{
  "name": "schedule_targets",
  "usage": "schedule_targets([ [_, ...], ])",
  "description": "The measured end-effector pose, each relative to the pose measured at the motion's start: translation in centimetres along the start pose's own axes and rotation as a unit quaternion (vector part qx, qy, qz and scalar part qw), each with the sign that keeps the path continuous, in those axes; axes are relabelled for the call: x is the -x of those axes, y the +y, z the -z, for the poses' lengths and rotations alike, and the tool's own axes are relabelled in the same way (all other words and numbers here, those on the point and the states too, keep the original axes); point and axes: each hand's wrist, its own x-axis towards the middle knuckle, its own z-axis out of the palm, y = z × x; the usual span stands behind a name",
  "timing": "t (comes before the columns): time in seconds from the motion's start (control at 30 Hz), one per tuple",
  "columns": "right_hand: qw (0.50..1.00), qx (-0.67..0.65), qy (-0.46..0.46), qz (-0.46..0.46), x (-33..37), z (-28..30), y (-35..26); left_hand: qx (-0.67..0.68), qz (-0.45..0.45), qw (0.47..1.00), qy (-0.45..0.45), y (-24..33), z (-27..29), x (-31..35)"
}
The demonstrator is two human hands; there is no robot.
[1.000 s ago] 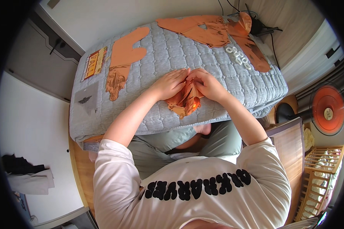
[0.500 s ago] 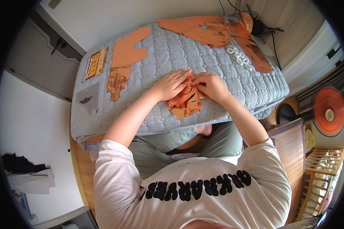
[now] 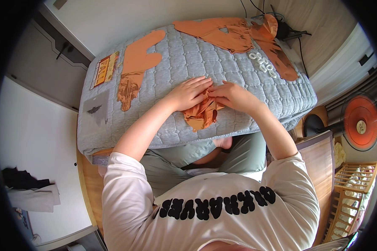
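Observation:
A crumpled orange-copper foil balloon (image 3: 199,117) lies near the front edge of the grey quilted mattress (image 3: 181,58). My left hand (image 3: 189,94) rests flat over its upper left part, fingers stretched out together. Across from it, my right hand (image 3: 234,97) pinches the balloon's upper right part, its fingertips close to the left ones. The spot between the fingertips is partly hidden. Another flat foil balloon (image 3: 140,56) is spread at the left. Farther off lie a wide foil balloon (image 3: 211,31) and a long foil piece (image 3: 278,58) at the far right.
Several white rings (image 3: 262,63) sit on the right of the mattress. On the left are a yellow-red printed card (image 3: 104,71) and a clear grey plastic bag (image 3: 96,109). Black cables (image 3: 300,50) run down behind the far right corner. An orange fan (image 3: 360,119) stands at the right.
My right hand has turned flatter and shifted slightly over the balloon, its fingers reaching further left. The foil's folds have changed under it. My left hand has barely moved.

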Motion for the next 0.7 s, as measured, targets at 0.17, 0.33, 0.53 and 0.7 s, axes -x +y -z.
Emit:
schedule_targets([
  [0.17, 0.985, 0.057, 0.094, 0.137, 0.4, -0.4, -0.3, 0.007, 0.001, 1.0, -0.02, 0.0, 0.1, -0.1],
  [0.33, 1.0, -0.013, 0.006, 0.019, 1.2, -0.6, -0.2, 0.003, 0.0, 0.999, -0.032, 0.2, 0.3, -0.1],
  [0.53, 0.996, 0.039, 0.001, 0.079, 1.6, -0.1, -1.1, 0.006, 0.008, 0.999, -0.05, 0.5, 0.7, 0.0],
  [0.7, 0.995, 0.045, 0.027, 0.089, 2.3, -0.7, -0.7, 0.007, -0.003, 0.999, -0.048, 0.7, 1.0, -0.1],
])
